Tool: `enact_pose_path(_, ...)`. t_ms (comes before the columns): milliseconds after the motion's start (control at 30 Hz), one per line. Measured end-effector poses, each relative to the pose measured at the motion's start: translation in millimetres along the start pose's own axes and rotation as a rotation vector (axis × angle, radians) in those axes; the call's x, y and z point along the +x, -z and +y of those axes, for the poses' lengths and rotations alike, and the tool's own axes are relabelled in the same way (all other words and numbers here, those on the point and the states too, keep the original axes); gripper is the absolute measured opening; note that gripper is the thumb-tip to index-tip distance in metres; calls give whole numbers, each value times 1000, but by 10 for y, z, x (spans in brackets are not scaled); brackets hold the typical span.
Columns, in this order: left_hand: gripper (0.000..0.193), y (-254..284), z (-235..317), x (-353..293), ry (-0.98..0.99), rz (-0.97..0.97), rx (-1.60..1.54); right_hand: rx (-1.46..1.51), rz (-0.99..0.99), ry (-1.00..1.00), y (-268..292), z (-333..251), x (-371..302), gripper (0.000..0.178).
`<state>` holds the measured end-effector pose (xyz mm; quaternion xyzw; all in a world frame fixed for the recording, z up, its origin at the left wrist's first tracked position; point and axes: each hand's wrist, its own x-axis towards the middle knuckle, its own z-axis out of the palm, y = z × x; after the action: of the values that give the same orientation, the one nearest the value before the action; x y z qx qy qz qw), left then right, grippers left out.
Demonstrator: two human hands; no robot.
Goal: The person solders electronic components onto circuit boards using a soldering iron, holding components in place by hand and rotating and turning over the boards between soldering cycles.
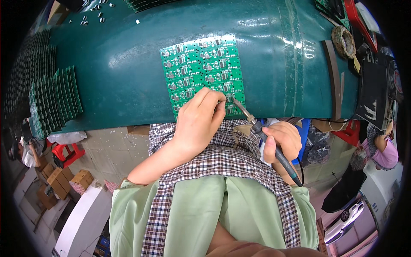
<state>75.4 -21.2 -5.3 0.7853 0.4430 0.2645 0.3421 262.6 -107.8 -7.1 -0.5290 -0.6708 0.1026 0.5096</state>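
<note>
A green circuit board panel (222,76), divided into rows of small identical boards, lies on the table near its front edge. My right hand (283,139) is closed around the handle of a soldering iron (265,133). The iron slants up and left, with its metal tip over the panel's lower right part. Over the panel's lower middle is my left hand (200,118), its thumb and forefinger pinched together close to the iron's tip. Whatever the pinch holds is too small to make out. The left hand covers some of the panel's lower rows.
Stacks of green circuit boards (60,100) stand at the table's left. Small metal parts (100,15) are scattered at the far left. A tape roll (343,42), a dark bar (332,79) and a red tray (361,25) lie on the right. The iron's black cord (302,169) hangs near my right forearm.
</note>
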Motion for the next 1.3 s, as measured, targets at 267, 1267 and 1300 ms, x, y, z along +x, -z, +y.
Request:
enact_pose_path(267, 16, 9, 35, 9, 44, -51, 9, 2, -21, -6, -6, 0, -4, 10)
enact_pose_path(1267, 18, 35, 80, -120, 43, -149, -10, 15, -40, -16, 82, -74, -150, 10)
enact_pose_path(1300, 17, 36, 86, -117, 57, -167, -14, 14, -48, -11, 83, -75, -150, 10)
